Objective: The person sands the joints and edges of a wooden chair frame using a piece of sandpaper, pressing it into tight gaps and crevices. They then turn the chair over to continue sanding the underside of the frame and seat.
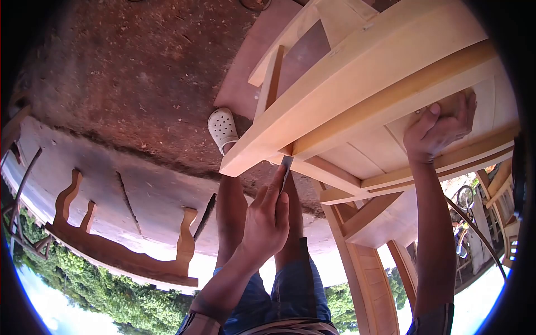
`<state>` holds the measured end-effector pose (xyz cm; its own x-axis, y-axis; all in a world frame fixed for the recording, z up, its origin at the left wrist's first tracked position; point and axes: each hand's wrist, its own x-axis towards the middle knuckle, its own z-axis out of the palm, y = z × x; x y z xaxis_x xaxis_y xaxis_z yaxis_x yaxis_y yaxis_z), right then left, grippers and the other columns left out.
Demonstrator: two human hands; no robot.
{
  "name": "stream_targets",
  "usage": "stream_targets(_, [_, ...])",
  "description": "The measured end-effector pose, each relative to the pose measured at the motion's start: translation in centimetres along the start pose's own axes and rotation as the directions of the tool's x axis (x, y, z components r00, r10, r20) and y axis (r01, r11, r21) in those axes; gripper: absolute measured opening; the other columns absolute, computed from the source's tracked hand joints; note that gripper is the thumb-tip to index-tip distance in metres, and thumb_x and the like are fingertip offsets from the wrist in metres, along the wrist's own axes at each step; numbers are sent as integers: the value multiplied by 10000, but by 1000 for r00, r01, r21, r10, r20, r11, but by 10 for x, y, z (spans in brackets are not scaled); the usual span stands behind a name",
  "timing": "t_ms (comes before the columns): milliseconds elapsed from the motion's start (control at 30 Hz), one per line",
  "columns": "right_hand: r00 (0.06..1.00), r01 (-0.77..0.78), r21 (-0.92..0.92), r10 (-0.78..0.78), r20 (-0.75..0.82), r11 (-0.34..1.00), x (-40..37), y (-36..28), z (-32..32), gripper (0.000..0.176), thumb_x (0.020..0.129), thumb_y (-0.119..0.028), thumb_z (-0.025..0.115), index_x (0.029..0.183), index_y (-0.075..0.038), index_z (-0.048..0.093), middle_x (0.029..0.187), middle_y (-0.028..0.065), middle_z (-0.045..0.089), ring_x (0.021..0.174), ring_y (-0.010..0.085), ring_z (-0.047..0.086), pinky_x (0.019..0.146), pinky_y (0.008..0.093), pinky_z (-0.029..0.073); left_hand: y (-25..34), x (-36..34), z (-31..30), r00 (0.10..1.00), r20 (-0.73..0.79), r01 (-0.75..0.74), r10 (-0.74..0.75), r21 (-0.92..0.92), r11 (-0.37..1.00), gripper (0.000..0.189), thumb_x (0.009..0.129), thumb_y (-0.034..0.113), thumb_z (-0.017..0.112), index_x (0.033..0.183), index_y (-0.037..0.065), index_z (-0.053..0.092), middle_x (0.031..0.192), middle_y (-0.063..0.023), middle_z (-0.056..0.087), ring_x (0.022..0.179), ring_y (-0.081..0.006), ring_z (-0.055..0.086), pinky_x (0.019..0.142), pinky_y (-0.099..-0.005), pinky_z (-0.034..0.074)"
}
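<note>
My left hand (267, 220) is closed around a narrow, flat, dark metal blade (287, 162), its index finger stretched along it. The blade's tip meets the joint where pale wooden rails come together on a piece of wooden furniture (335, 95). Most of the tool's handle is hidden in my palm. Farther right, my right hand (441, 125) lies against the furniture's flat panel (363, 159), its fingers curled and the thumb apart. What those fingers grip, if anything, is hidden.
Below the panel stands another wooden frame with slats (368, 279). A wavy-edged wooden piece (123, 254) is at the left, on the concrete slab (145, 190). My foot in a pale clog (222, 127) is close to the beam's end. Brown ground (128, 72) spreads at upper left.
</note>
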<state>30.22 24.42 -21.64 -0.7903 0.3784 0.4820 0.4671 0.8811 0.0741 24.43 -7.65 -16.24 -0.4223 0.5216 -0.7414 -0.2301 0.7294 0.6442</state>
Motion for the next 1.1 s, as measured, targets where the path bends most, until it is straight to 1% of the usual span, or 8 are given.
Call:
stream_targets(267, [1000, -15, 19, 14, 21, 1000, -2, 0, -1, 524, 985, -353, 424, 1280, 79, 431, 1362, 306, 412, 1260, 408, 389, 1029, 488, 291, -9, 36, 50, 958, -242, -177, 152, -85, 981, 510, 941, 10, 454, 1431, -69, 337, 893, -274, 561, 728, -421, 595, 656, -485, 470])
stream_targets(400, [1000, -4, 50, 4, -5, 999, -3, 2, 3, 522, 983, -363, 422, 1281, 65, 437, 1366, 300, 414, 1274, 406, 380, 1034, 494, 283, -6, 30, 52, 970, -233, -89, 66, -90, 992, 444, 1020, 115, 356, 1425, -67, 372, 809, -191, 631, 649, -272, 619, 598, -357, 474])
stream_targets(500, [1000, -3, 24, 3, 6, 1000, -3, 3, 1, 528, 983, -377, 421, 1280, 60, 441, 1368, 293, 416, 1269, 410, 392, 1026, 506, 298, 7, 46, 46, 979, -118, 123, -167, -318, 940, 450, 988, 82, 394, 1403, -94, 378, 749, -267, 584, 665, -403, 595, 625, -454, 464])
stream_targets(667, [1000, 3, 44, -2, -26, 999, 0, 2, 5, 522, 981, -373, 416, 1273, 58, 441, 1364, 282, 423, 1257, 413, 404, 1029, 508, 303, 5, 28, 42, 966, -50, 191, -255, -526, 829, 443, 1045, 198, 355, 1396, -63, 424, 633, -1, 458, 545, -56, 446, 496, -257, 400])
stream_targets(767, [1000, -23, 23, 23, 6, 999, -5, 1, -2, 519, 975, -372, 415, 1273, 53, 438, 1370, 266, 424, 1249, 413, 411, 1031, 507, 303, 7, 49, 39, 925, 84, 317, -371, -710, 629, 444, 1048, 198, 354, 1427, -27, 404, 612, 35, 386, 512, -37, 386, 461, -219, 355])
stream_targets(900, [1000, 2, 51, 0, -31, 999, -1, 3, 4, 512, 970, -363, 407, 1282, 42, 428, 1383, 245, 419, 1250, 413, 413, 1031, 501, 303, 2, 24, 35, 931, 71, 299, -359, -713, 635, 291, 1037, 241, 393, 803, 77, 447, 640, 24, 401, 446, -51, 386, 399, -218, 305])
stream_targets(1033, [999, -52, 50, 52, -1, 997, -3, 4, 2, 508, 948, -341, 414, 1289, 36, 420, 1389, 251, 411, 1271, 410, 399, 1048, 513, 282, 11, 51, 38, 925, 46, 311, -377, -662, 682, 267, 1044, 198, 381, 1043, 2, 562, 600, 55, 337, 465, -19, 304, 406, -188, 300])
stream_targets(1100, [996, -84, 52, 85, -1, 995, -3, 2, 1, 522, 913, -329, 442, 1296, 24, 421, 1413, 260, 395, 1294, 415, 384, 1064, 537, 253, 17, 33, 36, 920, 44, 313, -389, -681, 662, 225, 1031, 205, 412, 954, 33, 536, 618, 41, 359, 452, -26, 320, 389, -198, 279])
